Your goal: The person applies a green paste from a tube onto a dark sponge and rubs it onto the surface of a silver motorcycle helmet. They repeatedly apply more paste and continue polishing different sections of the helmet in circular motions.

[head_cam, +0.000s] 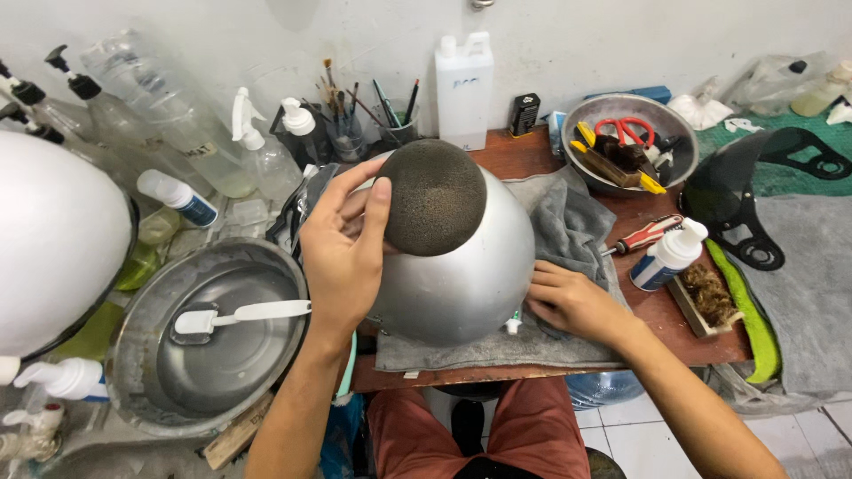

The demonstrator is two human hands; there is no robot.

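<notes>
Wooden bench (pixel 661 315): left hand (pixel 342 253) fingers clamped around dark round sponge (pixel 435 197) atop silver helmet (pixel 461 275); right hand (pixel 572 302) fingers spread flat beside it, on grey towel (pixel 568 226).

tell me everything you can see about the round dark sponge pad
The round sponge pad is dark brown-black with a coarse, speckled, porous face, looking like foam. It is disc-shaped and slightly domed, tilted toward the camera. The left hand grips its left edge, pressing it on top of the silver helmet shell, which sits on a grey towel.
</notes>
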